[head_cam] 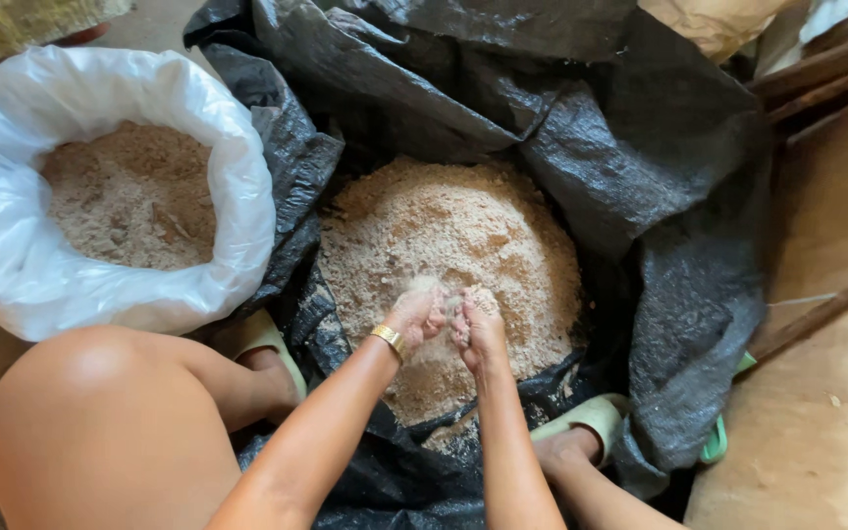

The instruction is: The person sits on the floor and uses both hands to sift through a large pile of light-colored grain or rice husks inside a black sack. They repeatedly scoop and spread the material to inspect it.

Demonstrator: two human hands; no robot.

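Note:
A heap of pale tan sawdust-like powder (453, 236) lies on a black plastic sheet (640, 147) in the middle of the head view. My left hand (416, 312), with a gold bracelet on its wrist, and my right hand (478, 326) press together at the near side of the heap. Both are dusted with the powder and cupped around a clump of it. The fingertips are partly buried, so how much each hand holds is hidden.
A white plastic sack (12, 255) holding the same powder (134, 196) stands at the left. My bare knee (100, 412) is at the lower left. Pale green sandals (581, 417) rest on the sheet. Wooden boards (817, 412) and sticks (826, 69) lie at the right.

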